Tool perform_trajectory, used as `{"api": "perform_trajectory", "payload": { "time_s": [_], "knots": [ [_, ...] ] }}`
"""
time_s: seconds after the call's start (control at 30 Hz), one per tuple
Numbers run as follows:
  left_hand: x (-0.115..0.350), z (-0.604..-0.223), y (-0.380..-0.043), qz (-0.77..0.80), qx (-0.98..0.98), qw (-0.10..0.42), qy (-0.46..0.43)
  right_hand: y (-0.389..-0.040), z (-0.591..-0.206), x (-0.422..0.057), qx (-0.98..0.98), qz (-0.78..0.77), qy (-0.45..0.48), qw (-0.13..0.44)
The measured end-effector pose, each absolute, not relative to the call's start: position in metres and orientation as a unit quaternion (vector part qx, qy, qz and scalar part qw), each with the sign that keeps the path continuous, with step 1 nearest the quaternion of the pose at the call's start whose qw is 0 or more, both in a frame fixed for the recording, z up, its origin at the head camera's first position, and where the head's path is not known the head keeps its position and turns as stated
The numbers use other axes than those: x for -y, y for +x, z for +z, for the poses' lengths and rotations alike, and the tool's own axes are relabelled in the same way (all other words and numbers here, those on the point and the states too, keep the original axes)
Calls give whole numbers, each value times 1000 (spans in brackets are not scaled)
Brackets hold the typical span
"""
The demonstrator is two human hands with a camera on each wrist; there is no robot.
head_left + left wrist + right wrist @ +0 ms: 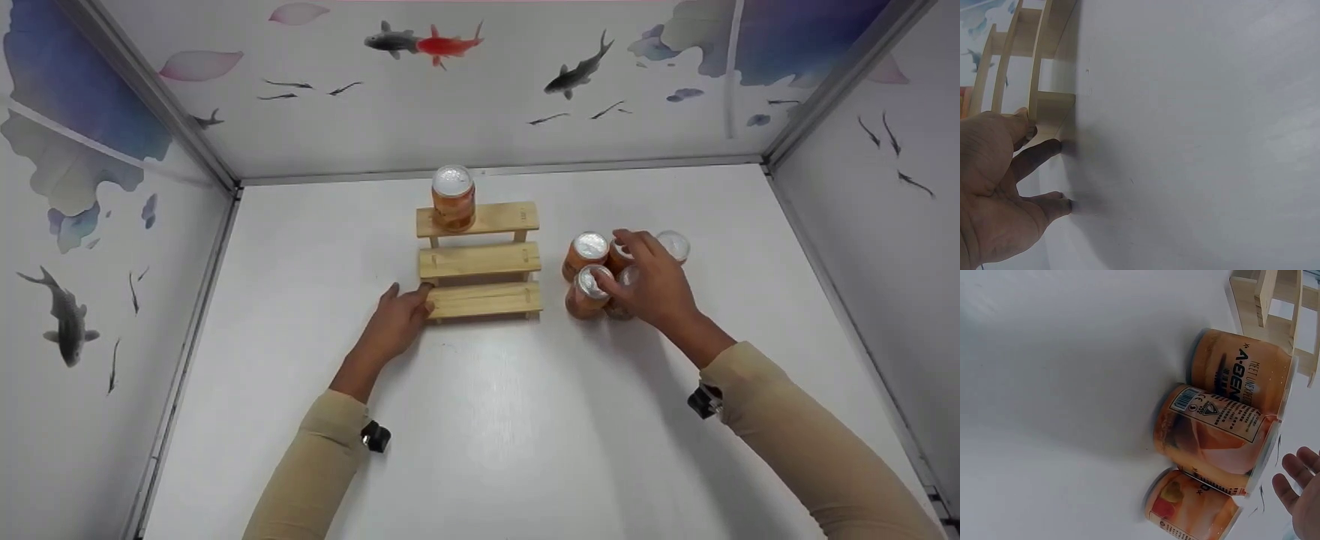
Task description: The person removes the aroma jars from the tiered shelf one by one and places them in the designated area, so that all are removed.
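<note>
My left hand [394, 319] pinches the front left corner of a three-step wooden rack [484, 301]. In the left wrist view, the thumb and a finger meet at the board's end, while other fingers [1053, 207] reach toward the tabletop. One orange can [454, 208] with a silvery top stands on the rack's highest step, at its left. To the right of the rack, several similar cans [585, 302] stand upright in a cluster. Over them my right hand [660, 289] hovers with spread fingers, hiding part of the group. The right wrist view shows its fingertips apart from the printed cans [1213, 439].
A white tabletop [480, 420] lies under everything. White panels [480, 112] with painted fish enclose it at the back and both sides, joined by grey metal edges [502, 172]. The rack stands near the back panel.
</note>
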State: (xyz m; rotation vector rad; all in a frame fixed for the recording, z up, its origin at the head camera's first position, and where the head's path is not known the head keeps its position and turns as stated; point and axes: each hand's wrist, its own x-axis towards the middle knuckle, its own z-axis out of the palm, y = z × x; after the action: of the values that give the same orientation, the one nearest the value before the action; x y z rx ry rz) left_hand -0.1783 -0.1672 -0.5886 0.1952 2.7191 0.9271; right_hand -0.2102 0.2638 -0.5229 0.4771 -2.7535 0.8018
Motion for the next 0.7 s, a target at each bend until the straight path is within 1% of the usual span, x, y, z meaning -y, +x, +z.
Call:
{"api": "perform_trajectory", "payload": {
  "time_s": [0.17, 0.23, 0.27, 0.47, 0.5, 0.7],
  "knots": [
    [168, -589, -178, 318, -937, 126, 74, -212, -520, -254, 940, 278, 164, 108],
    [168, -588, -178, 319, -936, 127, 72, -215, -520, -250, 939, 277, 171, 111],
    [170, -595, -181, 324, -935, 125, 70, -216, -520, -248, 939, 276, 174, 111],
    [170, -593, -180, 329, -934, 120, 71, -220, -519, -233, 936, 280, 180, 116],
    [168, -586, -178, 324, -935, 123, 72, -221, -519, -231, 935, 281, 183, 118],
    [168, -588, -177, 321, -935, 123, 81, -223, -517, -214, 929, 283, 204, 122]
  ]
}}
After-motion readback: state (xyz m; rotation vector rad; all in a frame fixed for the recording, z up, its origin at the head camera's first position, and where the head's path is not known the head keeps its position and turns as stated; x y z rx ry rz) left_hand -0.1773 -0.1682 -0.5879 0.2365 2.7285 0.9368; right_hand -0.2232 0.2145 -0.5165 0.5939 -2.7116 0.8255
